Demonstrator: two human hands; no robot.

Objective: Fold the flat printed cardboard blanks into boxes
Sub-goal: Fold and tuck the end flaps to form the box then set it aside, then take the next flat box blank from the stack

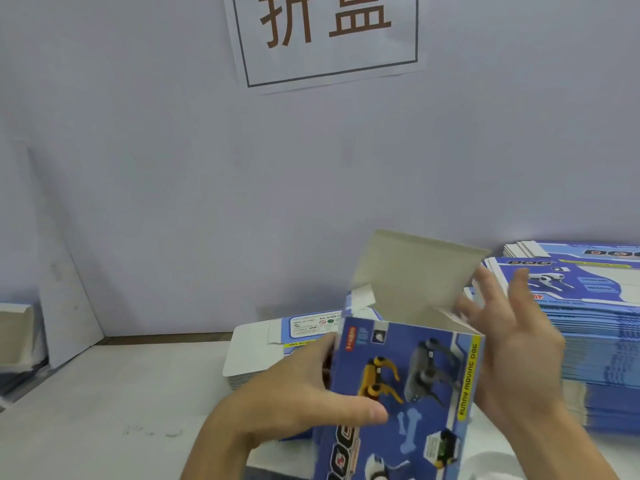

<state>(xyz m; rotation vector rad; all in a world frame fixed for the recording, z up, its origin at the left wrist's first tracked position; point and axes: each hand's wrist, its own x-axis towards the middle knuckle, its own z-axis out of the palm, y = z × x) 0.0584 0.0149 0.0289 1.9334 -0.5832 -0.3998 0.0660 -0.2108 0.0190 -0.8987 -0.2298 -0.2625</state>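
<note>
A blue printed box (408, 386) with robot dogs and a yellow side strip stands opened up in front of me. Its grey-lined top lid flap (412, 271) sticks up and its small side flaps are open. My left hand (304, 396) grips the box's left edge, thumb across the front panel. My right hand (512, 341) is at the box's right top corner with fingers spread and straight, touching the right side flap. A tall stack of flat blue blanks (595, 306) lies at the right.
A smaller pile of flat blanks (256, 351) lies behind the box on the white table (104, 410). A grey wall with a framed paper sign (325, 36) stands close behind. White boards (65, 289) lean at the left.
</note>
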